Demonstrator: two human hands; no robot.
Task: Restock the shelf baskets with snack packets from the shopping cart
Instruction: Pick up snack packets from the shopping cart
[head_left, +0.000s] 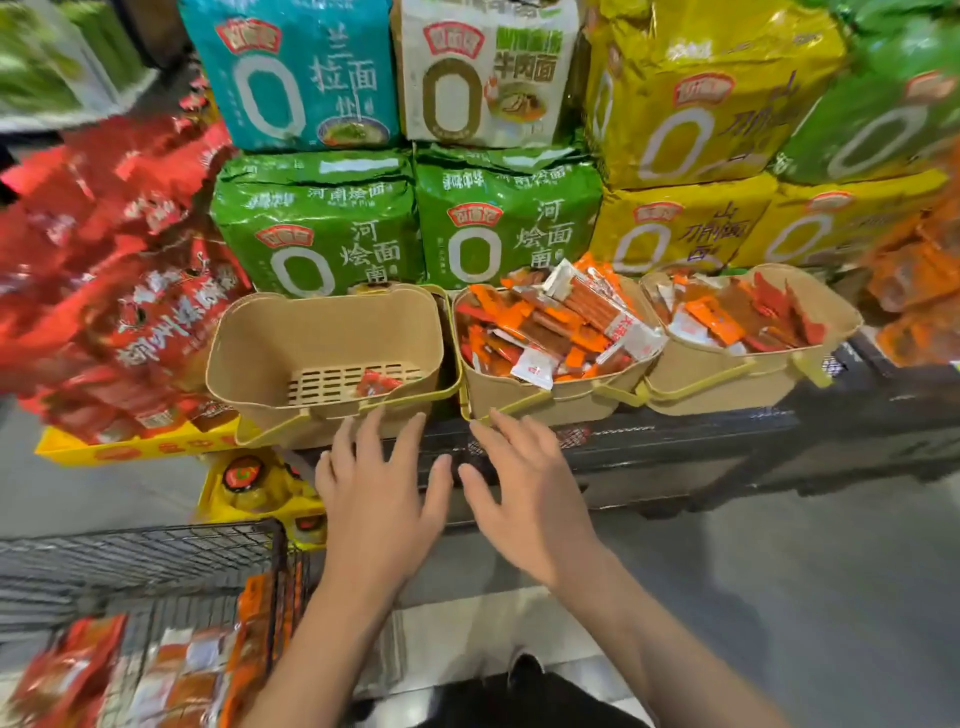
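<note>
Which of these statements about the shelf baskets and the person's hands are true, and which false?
1. The left basket holds one red packet. True.
2. The middle basket is empty. False: it is heaped with snack packets.
3. The left hand grips a packet. False: it is open and holds nothing.
4. The right hand is open. True.
5. The shopping cart holds packets. True.

Noodle multipacks stacked behind: teal (291, 73), white (488, 73), green (317, 228), yellow (711, 88). Red bags (130, 249) piled left, yellow tray (130, 449) below.
</note>
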